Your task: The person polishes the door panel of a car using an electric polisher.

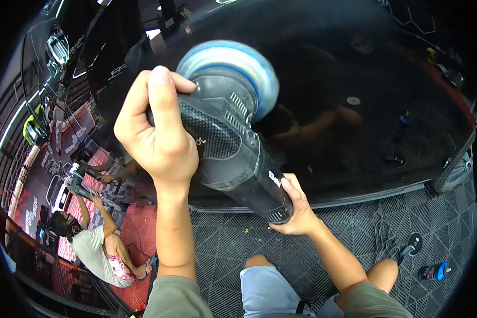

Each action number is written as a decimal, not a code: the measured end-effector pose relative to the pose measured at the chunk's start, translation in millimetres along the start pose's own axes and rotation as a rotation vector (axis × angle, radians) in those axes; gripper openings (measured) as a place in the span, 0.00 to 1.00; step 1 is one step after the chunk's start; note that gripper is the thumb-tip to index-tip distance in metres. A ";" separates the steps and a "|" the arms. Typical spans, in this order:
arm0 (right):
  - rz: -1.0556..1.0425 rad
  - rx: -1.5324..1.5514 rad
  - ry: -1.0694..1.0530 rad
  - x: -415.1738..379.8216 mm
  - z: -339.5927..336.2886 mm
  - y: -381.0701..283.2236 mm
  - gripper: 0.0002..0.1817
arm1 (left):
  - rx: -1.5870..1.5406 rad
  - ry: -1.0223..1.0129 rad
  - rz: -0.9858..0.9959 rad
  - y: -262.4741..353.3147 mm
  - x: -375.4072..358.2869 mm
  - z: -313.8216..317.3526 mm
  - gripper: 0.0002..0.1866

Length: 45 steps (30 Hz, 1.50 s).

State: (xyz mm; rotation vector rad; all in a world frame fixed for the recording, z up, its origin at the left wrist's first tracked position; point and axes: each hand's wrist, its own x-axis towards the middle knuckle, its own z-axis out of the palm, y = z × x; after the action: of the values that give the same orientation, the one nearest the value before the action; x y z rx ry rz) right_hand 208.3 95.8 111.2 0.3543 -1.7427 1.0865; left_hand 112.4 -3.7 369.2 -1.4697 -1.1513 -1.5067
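Observation:
A black machine polisher (233,148) with a blurred, spinning blue and white pad (233,66) rests against the glossy black car panel (344,79). My left hand (156,127) grips the polisher's head from above, fingers wrapped over the top. Lower down, my right hand (297,204) is closed around the rear handle of the same tool. My reflection shows in the dark paint.
Grey grid floor tiles (238,249) lie below the panel's lower edge. A blue bottle (434,271) and a small black disc tool (412,245) sit on the floor at right. A second person (98,249) crouches at left, working with another tool. My knees are at the bottom.

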 end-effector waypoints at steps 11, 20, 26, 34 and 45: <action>-0.006 0.069 0.015 -3.5 -31.0 -3.3 0.60 | 0.063 -0.049 0.094 9.7 1.3 29.5 0.16; -0.007 0.058 0.043 -2.4 -43.0 -11.2 0.59 | 0.009 -0.089 0.110 16.2 5.9 41.9 0.15; 0.006 0.075 0.076 -13.1 -47.0 -10.8 0.59 | 0.019 -0.116 0.122 23.7 1.5 53.5 0.14; 0.007 0.046 0.096 -24.0 -59.6 -9.3 0.60 | -0.058 -0.148 0.128 31.3 -2.3 71.6 0.14; 0.008 0.075 0.142 -31.2 -72.6 -6.9 0.62 | -0.111 -0.168 0.173 41.5 -0.2 94.0 0.15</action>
State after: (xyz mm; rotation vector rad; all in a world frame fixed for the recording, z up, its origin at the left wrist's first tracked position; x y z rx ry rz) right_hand 270.1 142.4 93.9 0.3091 -1.5823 1.1568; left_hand 183.5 70.4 368.7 -1.7524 -1.0205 -1.3675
